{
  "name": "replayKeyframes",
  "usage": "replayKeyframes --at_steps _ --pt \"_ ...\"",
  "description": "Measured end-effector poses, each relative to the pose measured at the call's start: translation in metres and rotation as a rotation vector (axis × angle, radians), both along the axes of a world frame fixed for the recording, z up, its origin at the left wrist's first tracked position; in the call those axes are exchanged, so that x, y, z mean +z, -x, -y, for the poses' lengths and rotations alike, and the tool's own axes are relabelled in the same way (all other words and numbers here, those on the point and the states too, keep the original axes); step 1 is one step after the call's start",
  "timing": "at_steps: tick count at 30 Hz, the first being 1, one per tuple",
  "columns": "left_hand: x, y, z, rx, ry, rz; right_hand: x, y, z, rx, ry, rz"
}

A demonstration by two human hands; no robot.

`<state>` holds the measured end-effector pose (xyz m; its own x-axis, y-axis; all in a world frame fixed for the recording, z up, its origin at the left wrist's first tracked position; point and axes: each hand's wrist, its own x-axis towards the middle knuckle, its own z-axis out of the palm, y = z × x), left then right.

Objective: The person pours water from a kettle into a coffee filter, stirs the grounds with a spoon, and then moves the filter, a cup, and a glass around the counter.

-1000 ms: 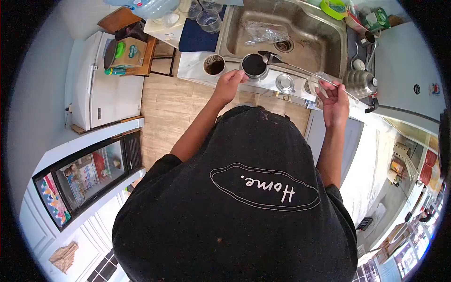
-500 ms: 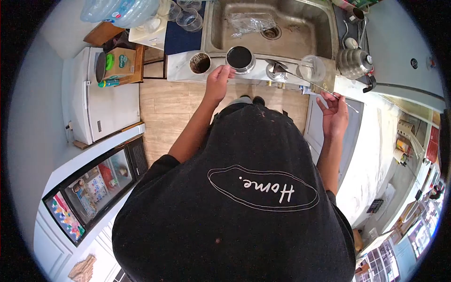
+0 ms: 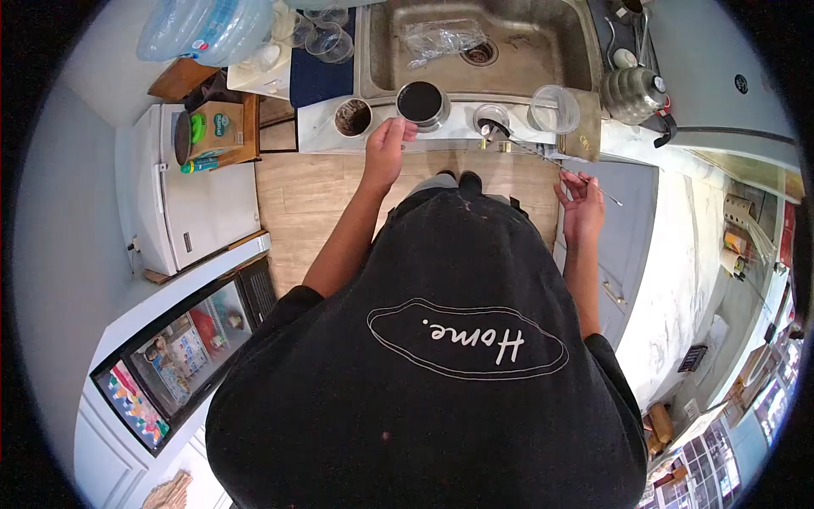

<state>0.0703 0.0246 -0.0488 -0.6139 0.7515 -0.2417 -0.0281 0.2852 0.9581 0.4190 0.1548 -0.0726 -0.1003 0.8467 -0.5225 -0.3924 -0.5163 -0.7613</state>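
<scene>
Head view, looking straight down over the person's black shirt.

Left hand (image 3: 386,153): reaches to the near edge of the surface (image 3: 318,127), along the narrow strip in front of the sink (image 3: 551,51). Fingertips drawn together against the near side of the steel cup (image 3: 421,102). Cannot tell whether the grip closes on the rim or only touches it. The cup stands upright and is full of dark liquid.

Right hand (image 3: 581,199): held off the surface, over the floor, out past the near edge. Grip pinching the long spoon (image 3: 530,150) partway along its handle, fingers curled. The handle end sticks out past the hand. The spoon's bowl reaches back to the small metal lid (image 3: 492,114), just right of the steel cup.

Around them: a brown cup (image 3: 352,117) just left of the steel cup. A clear glass (image 3: 554,108) right of the lid. A steel kettle (image 3: 632,89) at the right end of the surface. A crumpled plastic bag (image 3: 441,38) lies in the sink.
</scene>
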Motion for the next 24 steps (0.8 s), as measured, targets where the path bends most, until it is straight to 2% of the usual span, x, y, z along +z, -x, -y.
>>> replayKeyframes --at_steps 17,24 --pt "0.002 -0.002 -0.001 0.003 -0.05 0.028 -0.018 0.02 -0.016 -0.021 0.054 0.008" --pt "0.007 -0.002 -0.001 -0.005 -0.011 0.016 -0.005 0.027 -0.013 0.002 0.026 0.058"
